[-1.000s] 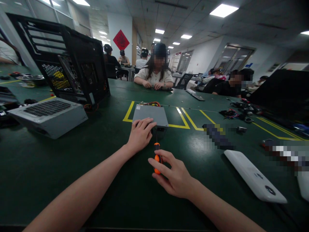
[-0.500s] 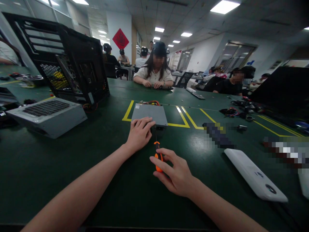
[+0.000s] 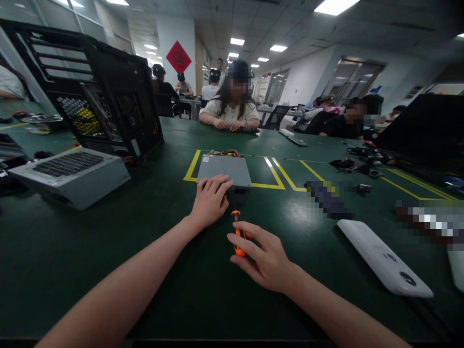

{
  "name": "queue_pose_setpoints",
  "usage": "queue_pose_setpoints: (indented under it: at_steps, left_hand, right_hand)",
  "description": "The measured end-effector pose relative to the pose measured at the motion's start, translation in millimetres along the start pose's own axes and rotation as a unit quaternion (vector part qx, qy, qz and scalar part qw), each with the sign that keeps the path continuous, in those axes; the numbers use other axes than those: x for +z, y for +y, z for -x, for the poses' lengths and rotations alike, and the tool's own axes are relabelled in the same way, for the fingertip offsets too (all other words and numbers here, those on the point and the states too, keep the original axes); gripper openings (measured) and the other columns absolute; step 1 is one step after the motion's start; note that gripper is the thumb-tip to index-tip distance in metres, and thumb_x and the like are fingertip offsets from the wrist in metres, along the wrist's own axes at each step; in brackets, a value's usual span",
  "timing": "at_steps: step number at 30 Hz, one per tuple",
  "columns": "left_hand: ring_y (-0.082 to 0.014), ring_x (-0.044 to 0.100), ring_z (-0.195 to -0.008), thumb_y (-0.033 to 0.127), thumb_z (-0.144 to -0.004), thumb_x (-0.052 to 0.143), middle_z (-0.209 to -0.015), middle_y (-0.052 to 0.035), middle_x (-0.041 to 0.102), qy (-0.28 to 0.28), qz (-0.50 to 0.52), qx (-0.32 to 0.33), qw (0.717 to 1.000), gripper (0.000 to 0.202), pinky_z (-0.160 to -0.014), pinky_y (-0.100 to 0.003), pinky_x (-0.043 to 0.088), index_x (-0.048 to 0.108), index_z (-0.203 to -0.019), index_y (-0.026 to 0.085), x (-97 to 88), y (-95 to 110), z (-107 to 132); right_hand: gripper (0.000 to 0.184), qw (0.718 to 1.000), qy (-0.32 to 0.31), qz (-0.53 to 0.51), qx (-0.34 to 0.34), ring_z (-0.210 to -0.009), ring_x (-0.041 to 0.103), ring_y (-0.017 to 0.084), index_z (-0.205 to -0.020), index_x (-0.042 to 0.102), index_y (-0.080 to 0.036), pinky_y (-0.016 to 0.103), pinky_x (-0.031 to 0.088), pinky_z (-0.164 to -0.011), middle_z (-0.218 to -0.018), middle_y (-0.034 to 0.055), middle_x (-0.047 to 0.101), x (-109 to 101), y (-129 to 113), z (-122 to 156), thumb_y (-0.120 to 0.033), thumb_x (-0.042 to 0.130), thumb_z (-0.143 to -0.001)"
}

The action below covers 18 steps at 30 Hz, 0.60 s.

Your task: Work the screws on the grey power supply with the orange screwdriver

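A flat grey power supply unit (image 3: pixel 224 167) lies on the green table in front of me, its bundle of coloured cables at the far side. My left hand (image 3: pixel 211 199) grips its near edge, with the fingers over the top; the thumb is partly hidden. An orange and black screwdriver (image 3: pixel 238 241) points away from me, its shaft reaching the unit's near side. Fingers and thumb of my right hand (image 3: pixel 261 253) close around the handle. Exactly where the tip touches is too small to make out.
At left stand a black computer case (image 3: pixel 105 92) and a larger grey power supply (image 3: pixel 76 174). To the right lie a white device (image 3: pixel 384 258), a blurred dark item (image 3: pixel 326 199) and cables (image 3: pixel 348 166). A person (image 3: pixel 234 104) sits opposite.
The right-hand fingers have shifted slightly around the screwdriver handle, which looks turned a little. My left hand stays on the power supply unit. The view has tilted slightly.
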State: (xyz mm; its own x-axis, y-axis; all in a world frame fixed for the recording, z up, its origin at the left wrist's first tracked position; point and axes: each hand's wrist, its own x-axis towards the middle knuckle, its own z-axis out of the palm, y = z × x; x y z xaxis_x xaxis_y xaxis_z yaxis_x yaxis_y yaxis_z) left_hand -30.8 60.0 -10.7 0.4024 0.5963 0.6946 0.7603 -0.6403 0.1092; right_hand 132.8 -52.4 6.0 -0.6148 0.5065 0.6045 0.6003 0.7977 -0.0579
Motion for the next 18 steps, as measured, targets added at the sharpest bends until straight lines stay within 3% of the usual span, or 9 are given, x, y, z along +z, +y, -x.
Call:
queue_pose_setpoints:
  at_steps: [5,11,16,18]
  left_hand:
    - [-0.0216,0.038,-0.119,0.015,-0.078,0.045,-0.126,-0.006,0.047,-0.002,-0.006,0.005,1.0,0.039,-0.096,-0.041,0.024,0.045,-0.117,0.023,-0.4,0.0,0.2]
    - [-0.0209,0.038,-0.119,0.016,-0.078,0.045,-0.126,-0.0052,0.047,-0.001,-0.009,0.002,1.0,0.039,-0.097,-0.04,0.024,0.046,-0.116,0.023,-0.7,1.0,0.0]
    - [-0.0212,0.038,-0.119,0.016,-0.079,0.045,-0.126,-0.0058,0.046,-0.002,-0.009,0.003,1.0,0.039,-0.097,-0.041,0.024,0.045,-0.117,0.023,-0.6,1.1,0.1]
    - [-0.0216,0.038,-0.119,0.016,-0.078,0.045,-0.126,-0.0063,0.047,-0.003,-0.008,0.005,1.0,0.039,-0.097,-0.041,0.024,0.045,-0.117,0.022,-0.7,1.1,0.1]
  right_hand:
    - [0.039,0.996,0.039,-0.079,0.032,-0.101,0.057,0.02,-0.105,0.038,-0.016,0.032,0.051,-0.076,-0.111,0.0156,0.056,5.2,2.1,1.5,-0.037,0.057,-0.077]
    - [0.038,0.999,-0.031,-0.036,0.013,-0.099,0.057,0.021,-0.116,0.041,-0.016,0.033,0.051,-0.074,-0.118,0.0178,0.049,-2.3,0.1,-1.4,-0.028,0.049,-0.081]
    - [0.033,0.997,0.054,-0.046,0.028,-0.095,0.059,0.02,-0.1,0.043,-0.016,0.03,0.051,-0.074,-0.107,0.015,0.058,2.1,3.7,0.8,-0.034,0.057,-0.076]
    - [0.034,0.996,0.061,-0.056,0.041,-0.096,0.059,0.02,-0.098,0.041,-0.017,0.031,0.051,-0.074,-0.106,0.0145,0.059,2.3,4.6,1.4,-0.036,0.057,-0.076]
